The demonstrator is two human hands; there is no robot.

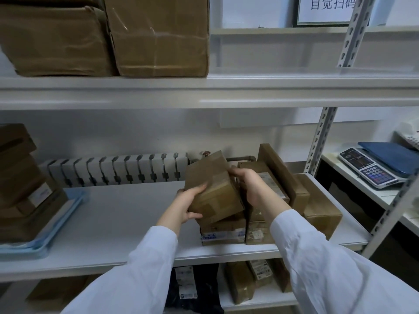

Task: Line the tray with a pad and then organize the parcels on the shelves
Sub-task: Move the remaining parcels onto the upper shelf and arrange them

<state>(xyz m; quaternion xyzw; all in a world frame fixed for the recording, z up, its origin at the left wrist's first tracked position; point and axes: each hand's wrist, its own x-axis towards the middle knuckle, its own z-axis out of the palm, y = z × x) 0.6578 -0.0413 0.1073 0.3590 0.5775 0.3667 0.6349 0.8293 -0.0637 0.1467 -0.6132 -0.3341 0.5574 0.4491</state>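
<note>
I hold a small brown cardboard parcel tilted above a pile of parcels on the right of the middle shelf. My left hand grips its near left edge, thumb under, fingers on top. My right hand grips its right side. At the shelf's left end a light blue tray lined with a blue pad carries stacked brown parcels.
Two large cardboard boxes fill the left of the upper shelf. A white radiator runs behind the middle shelf. More parcels lie on the lower shelf. A scale sits on a side shelf at right.
</note>
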